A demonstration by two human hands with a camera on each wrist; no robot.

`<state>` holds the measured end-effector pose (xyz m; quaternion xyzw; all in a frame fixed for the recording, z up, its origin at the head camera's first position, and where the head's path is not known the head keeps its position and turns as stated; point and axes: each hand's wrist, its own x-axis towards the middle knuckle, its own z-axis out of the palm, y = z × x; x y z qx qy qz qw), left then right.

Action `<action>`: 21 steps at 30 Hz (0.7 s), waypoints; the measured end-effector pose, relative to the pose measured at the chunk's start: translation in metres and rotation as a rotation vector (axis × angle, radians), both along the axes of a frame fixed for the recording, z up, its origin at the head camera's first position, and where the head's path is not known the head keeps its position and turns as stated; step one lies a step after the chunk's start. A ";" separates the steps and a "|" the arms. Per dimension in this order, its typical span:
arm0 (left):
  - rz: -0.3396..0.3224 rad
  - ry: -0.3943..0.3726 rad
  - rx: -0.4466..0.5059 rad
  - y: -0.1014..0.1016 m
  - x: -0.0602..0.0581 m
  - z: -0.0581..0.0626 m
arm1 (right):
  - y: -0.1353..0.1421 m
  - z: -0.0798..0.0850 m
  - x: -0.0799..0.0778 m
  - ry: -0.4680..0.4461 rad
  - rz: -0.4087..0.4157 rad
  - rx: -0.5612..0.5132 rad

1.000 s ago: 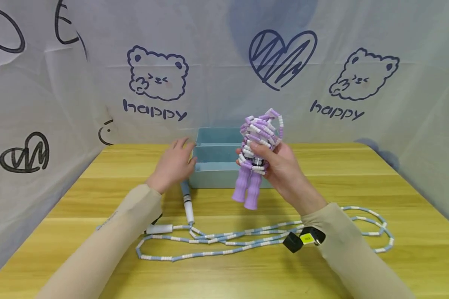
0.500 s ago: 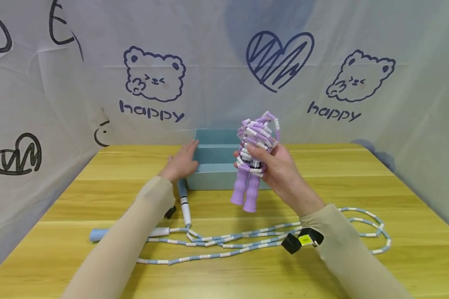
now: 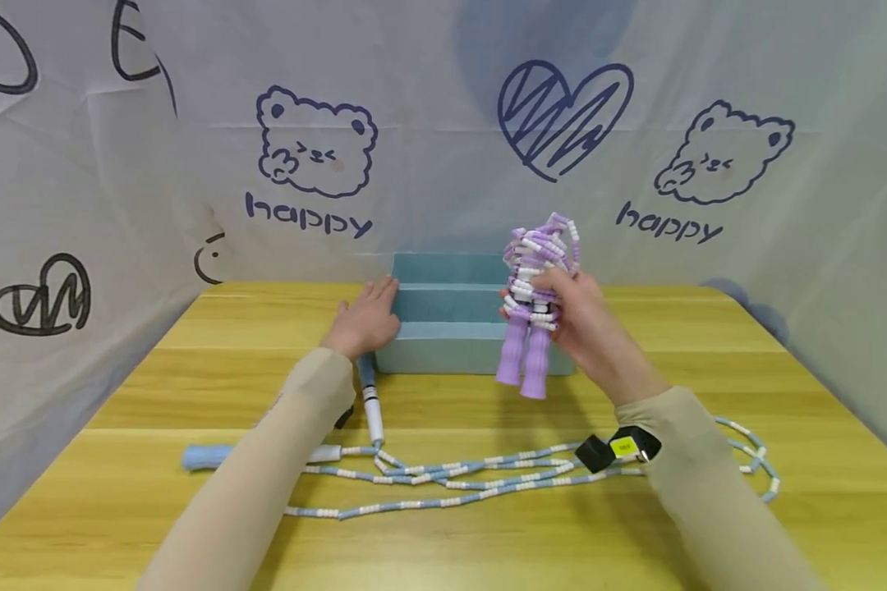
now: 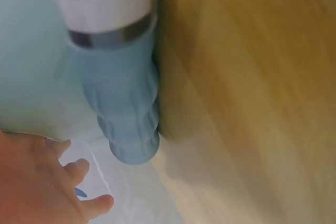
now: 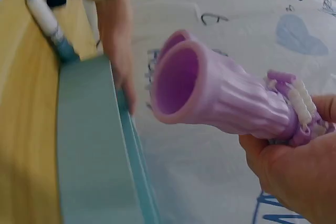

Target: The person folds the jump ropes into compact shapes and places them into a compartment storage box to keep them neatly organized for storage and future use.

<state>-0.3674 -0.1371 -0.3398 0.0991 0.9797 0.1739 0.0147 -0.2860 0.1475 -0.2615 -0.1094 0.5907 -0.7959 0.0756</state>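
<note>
My right hand [image 3: 580, 304] grips a bundled purple-and-white beaded jump rope [image 3: 540, 250], thumb across the wound beads. Its two purple handles [image 3: 523, 353] hang down together in front of the teal box [image 3: 443, 353]; their hollow ends face the camera in the right wrist view. My left hand [image 3: 365, 316] rests at the left end of the box with its fingers stretched out, holding nothing. Below that hand, a blue-and-white handle [image 4: 123, 82] of a second jump rope lies close along the box's side.
The second, blue-and-white beaded rope [image 3: 451, 484] stretches in loose loops across the wooden table [image 3: 443, 550]. Its other handle [image 3: 207, 456] lies at the left, partly hidden by my left forearm. A divider runs lengthwise inside the box. A printed cloth [image 3: 436, 148] hangs behind the table.
My left hand has moved slightly right and settled against the box's left end. My right hand has shifted right with the purple rope, lately also a little upward.
</note>
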 end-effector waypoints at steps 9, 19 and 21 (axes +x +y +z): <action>0.013 -0.015 -0.015 0.000 0.001 0.002 | -0.006 0.025 -0.048 0.417 -0.042 0.642; 0.020 -0.011 0.023 0.001 0.001 0.002 | -0.045 0.012 -0.125 0.776 0.074 1.123; 0.023 -0.010 0.022 0.001 0.001 0.003 | -0.051 0.007 -0.138 0.782 0.087 1.183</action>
